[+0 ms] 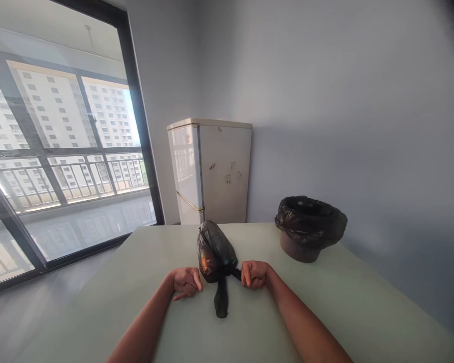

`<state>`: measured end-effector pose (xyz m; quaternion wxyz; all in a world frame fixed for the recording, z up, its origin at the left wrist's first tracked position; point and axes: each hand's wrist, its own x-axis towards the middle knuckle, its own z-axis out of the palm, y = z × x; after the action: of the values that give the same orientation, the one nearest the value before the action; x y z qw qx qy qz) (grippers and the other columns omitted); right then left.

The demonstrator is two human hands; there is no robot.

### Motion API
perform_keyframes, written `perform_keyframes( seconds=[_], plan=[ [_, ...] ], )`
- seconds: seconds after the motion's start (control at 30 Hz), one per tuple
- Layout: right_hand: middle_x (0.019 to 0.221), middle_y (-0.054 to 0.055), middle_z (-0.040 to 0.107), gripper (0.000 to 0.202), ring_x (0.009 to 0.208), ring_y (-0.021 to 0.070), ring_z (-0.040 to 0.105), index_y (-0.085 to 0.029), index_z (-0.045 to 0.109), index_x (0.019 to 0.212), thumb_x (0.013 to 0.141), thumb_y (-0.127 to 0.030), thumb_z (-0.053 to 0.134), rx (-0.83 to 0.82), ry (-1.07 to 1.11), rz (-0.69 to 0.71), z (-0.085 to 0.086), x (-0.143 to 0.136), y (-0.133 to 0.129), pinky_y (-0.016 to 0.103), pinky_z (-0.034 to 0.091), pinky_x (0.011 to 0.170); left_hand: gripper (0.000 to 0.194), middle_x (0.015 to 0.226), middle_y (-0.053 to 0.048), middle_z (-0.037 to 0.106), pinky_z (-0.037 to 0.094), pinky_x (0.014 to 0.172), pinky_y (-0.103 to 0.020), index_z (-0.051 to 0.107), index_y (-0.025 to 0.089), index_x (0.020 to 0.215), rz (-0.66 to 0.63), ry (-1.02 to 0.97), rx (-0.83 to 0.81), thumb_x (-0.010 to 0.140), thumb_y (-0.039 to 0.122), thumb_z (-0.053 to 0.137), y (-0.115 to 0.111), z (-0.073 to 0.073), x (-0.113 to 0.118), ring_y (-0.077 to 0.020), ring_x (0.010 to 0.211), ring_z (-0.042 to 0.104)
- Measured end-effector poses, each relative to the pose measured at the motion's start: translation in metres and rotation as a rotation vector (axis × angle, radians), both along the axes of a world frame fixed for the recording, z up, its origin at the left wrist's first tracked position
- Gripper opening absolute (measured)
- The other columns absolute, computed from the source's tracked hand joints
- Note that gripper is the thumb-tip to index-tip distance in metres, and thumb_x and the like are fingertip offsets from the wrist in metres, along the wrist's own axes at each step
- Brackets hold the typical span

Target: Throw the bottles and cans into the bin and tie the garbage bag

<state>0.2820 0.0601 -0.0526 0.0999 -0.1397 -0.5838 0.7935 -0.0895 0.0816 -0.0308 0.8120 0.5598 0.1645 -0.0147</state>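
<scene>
From where I stand, I see a tied-up black plastic bag lying on the tabletop, in the middle from side to side, with its round end by the far edge and its knot nearer the person. The long tail of the bag lies flat toward the near side, and the short tail goes off to the right. The right hand is curled up, its fingers closed, and it looks to be pinching the short tail. The left hand is just beside the bag, half open and holding nothing, with one finger stuck out. A brown round bin with a black bin liner sits by the far right corner. The tied bag's skin looks thin, soft and a bit slippery, so a sharp poke or hard tug could rip it. It is plump, and something orange shows through, but I can't tell what is inside, or if it is heavy. The best spot to grab looks like the bunched-up knot, with the other hand under the fat part in case it sags or rolls.
</scene>
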Motion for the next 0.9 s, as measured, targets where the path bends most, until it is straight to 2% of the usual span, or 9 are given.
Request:
perform_keyframes(
  seconds=[0.17, 0.33, 0.5, 0.6, 0.7, 0.8, 0.83, 0.9],
  plan=[
    [0.063, -0.009, 0.049, 0.024, 0.042, 0.0009, 0.037, -0.012, 0.063, 0.088, 0.102, -0.032, 0.067, -0.028, -0.006, 0.064, -0.006, -0.003, 0.003, 0.012, 0.031, 0.037, 0.013, 0.039, 0.009, 0.019, 0.043, 0.024, -0.03, 0.075, 0.012, 0.07, -0.031, -0.027, -0.01, 0.074, 0.024, 0.075, 0.004, -0.004, 0.002, -0.0081, 0.025, 0.022],
    [0.055, -0.012, 0.044, 0.023, 0.037, -0.0007, 0.028, -0.011, 0.064, 0.085, 0.098, -0.029, 0.072, -0.063, -0.069, 0.066, -0.005, -0.009, 0.0, 0.011, 0.023, 0.033, 0.047, 0.037, 0.002, 0.027, 0.042, 0.024, -0.029, 0.053, 0.015, 0.042, -0.034, -0.045, -0.049, 0.073, 0.035, 0.082, 0.002, -0.003, 0.004, -0.0086, 0.028, 0.028],
    [0.046, -0.012, 0.038, 0.017, 0.033, 0.0003, 0.023, -0.012, 0.074, 0.084, 0.078, -0.025, 0.084, -0.07, -0.152, 0.043, 0.009, -0.014, -0.005, 0.012, 0.018, 0.031, 0.056, 0.036, 0.002, 0.027, 0.051, 0.031, -0.038, 0.046, 0.017, 0.04, -0.031, -0.074, -0.031, 0.073, 0.041, 0.084, -0.007, 0.004, 0.01, -0.0068, 0.033, 0.024],
    [0.044, -0.011, 0.035, 0.018, 0.034, 0.001, 0.022, -0.012, 0.078, 0.085, 0.075, -0.026, 0.084, -0.059, -0.192, 0.065, 0.017, -0.017, -0.006, 0.012, 0.02, 0.032, 0.054, 0.037, 0.0, 0.03, 0.051, 0.031, -0.04, 0.048, 0.018, 0.041, -0.018, -0.098, -0.004, 0.074, 0.043, 0.083, -0.01, 0.006, 0.014, -0.0079, 0.034, 0.026],
    [0.043, -0.011, 0.033, 0.02, 0.035, 0.0018, 0.022, -0.013, 0.079, 0.087, 0.074, -0.028, 0.083, -0.041, -0.203, 0.09, 0.018, -0.018, -0.006, 0.014, 0.02, 0.033, 0.052, 0.037, 0.001, 0.03, 0.051, 0.033, -0.043, 0.05, 0.017, 0.042, -0.004, -0.12, 0.013, 0.074, 0.042, 0.083, -0.011, 0.005, 0.013, -0.0075, 0.033, 0.025],
    [0.043, -0.01, 0.035, 0.023, 0.035, 0.0028, 0.025, -0.012, 0.078, 0.082, 0.071, -0.03, 0.086, -0.003, -0.15, 0.064, 0.011, -0.016, -0.005, 0.016, 0.02, 0.034, 0.048, 0.035, 0.002, 0.03, 0.052, 0.033, -0.042, 0.055, 0.016, 0.046, 0.116, -0.188, 0.046, 0.075, 0.042, 0.084, -0.007, 0.003, 0.007, -0.007, 0.03, 0.024],
    [0.043, -0.009, 0.036, 0.025, 0.035, 0.0031, 0.027, -0.012, 0.076, 0.076, 0.067, -0.032, 0.088, 0.018, -0.109, 0.024, 0.009, -0.014, -0.005, 0.016, 0.021, 0.035, 0.047, 0.034, 0.005, 0.026, 0.051, 0.033, -0.039, 0.057, 0.016, 0.049, 0.205, -0.232, 0.064, 0.076, 0.043, 0.083, -0.005, 0.003, 0.005, -0.0061, 0.029, 0.022],
    [0.043, -0.009, 0.033, 0.038, 0.035, 0.0028, 0.027, -0.015, 0.065, 0.06, 0.063, -0.042, 0.091, 0.066, 0.007, -0.13, 0.005, -0.007, -0.002, 0.017, 0.02, 0.036, 0.047, 0.035, 0.011, 0.012, 0.044, 0.032, -0.027, 0.055, 0.018, 0.058, 0.478, -0.355, 0.114, 0.08, 0.053, 0.079, 0.001, 0.004, 0.002, -0.0045, 0.029, 0.013]
  ],
)
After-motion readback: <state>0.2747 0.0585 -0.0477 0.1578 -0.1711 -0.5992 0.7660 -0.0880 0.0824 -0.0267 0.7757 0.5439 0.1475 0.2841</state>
